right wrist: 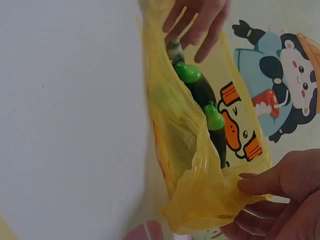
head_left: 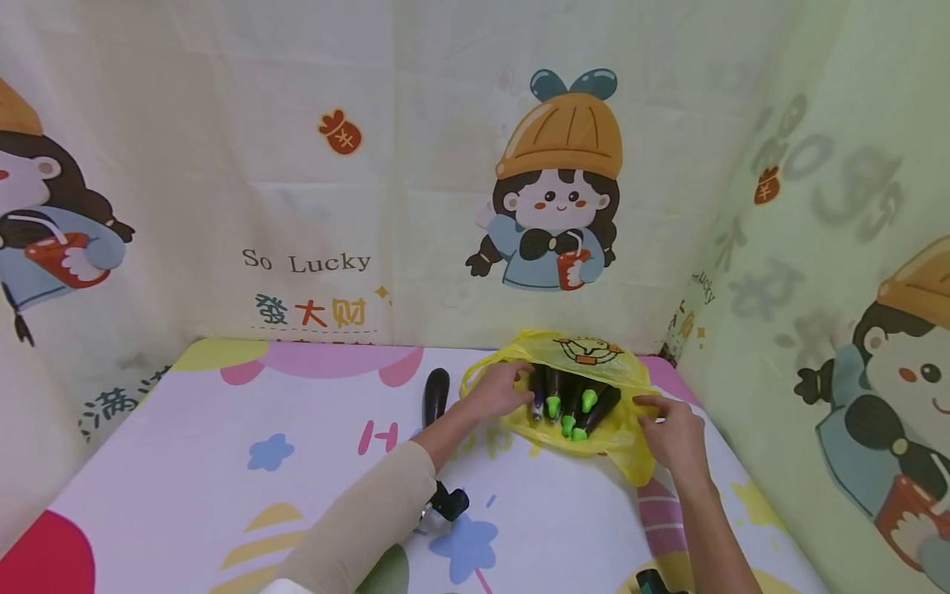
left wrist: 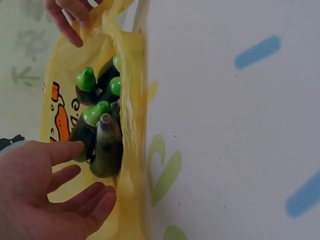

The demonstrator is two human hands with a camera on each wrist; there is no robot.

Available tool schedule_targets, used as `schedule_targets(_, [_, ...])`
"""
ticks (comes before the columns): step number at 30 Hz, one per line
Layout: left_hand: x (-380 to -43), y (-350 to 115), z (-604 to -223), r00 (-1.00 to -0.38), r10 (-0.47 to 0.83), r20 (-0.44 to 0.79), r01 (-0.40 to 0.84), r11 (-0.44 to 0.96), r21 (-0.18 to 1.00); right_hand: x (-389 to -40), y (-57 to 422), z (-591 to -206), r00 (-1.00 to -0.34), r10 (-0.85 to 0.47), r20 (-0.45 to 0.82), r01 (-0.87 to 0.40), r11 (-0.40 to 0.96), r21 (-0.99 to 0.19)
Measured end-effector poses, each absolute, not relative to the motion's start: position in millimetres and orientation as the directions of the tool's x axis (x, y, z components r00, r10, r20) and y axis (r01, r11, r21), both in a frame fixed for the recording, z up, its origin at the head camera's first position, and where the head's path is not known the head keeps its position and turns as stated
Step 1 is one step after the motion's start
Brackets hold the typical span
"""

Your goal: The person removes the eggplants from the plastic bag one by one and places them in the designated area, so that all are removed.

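Left hand, loosely spread, gripping nothing, beside 5 dark aubergines partly hidden in a thin, crinkled yellow bag, far right on the table; right hand pinches its rim. Left: smooth, oblong loose aubergine, near end hidden by the forearm.

- Straight beyond the grip, a pale cloth wall rises, creased, and a cartoon girl in an orange hat beams right above!
- Well left of the grip, there's the "So Lucky" lettering, a red pouch print higher up.
- Right of the grip, a greener cloth side wall closes the corner.
- And below the grip, a white tabletop, a blue star print leftward, everything softly lit.
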State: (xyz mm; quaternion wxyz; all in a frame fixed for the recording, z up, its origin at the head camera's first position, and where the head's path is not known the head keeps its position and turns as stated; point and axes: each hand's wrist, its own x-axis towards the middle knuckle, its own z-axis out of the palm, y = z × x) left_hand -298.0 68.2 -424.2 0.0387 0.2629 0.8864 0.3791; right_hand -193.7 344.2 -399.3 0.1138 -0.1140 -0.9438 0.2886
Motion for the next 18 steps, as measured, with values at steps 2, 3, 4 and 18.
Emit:
schedule_targets(2, [-302,70,-426,-0.866,0.486,0.121,0.426,0.587,0.689,-194,344,-400,-0.947,0.286,0.147,0.155,0.806,-0.571])
schedule_targets(3, [-303,71,-426,-0.869,0.481,0.112,0.416,0.589,0.693,-194,344,-400,-0.947,0.287,0.146,0.157,0.808,-0.568])
schedule_targets(4, [-305,72,-426,-0.874,0.476,0.102,0.404,0.592,0.698,-194,345,-400,-0.946,0.289,0.145,0.159,0.808,-0.568])
schedule_targets(18, [-318,87,-431,-0.909,0.417,-0.016,0.236,0.546,0.804,-193,341,-399,-0.944,0.292,0.152,0.155,0.802,-0.576])
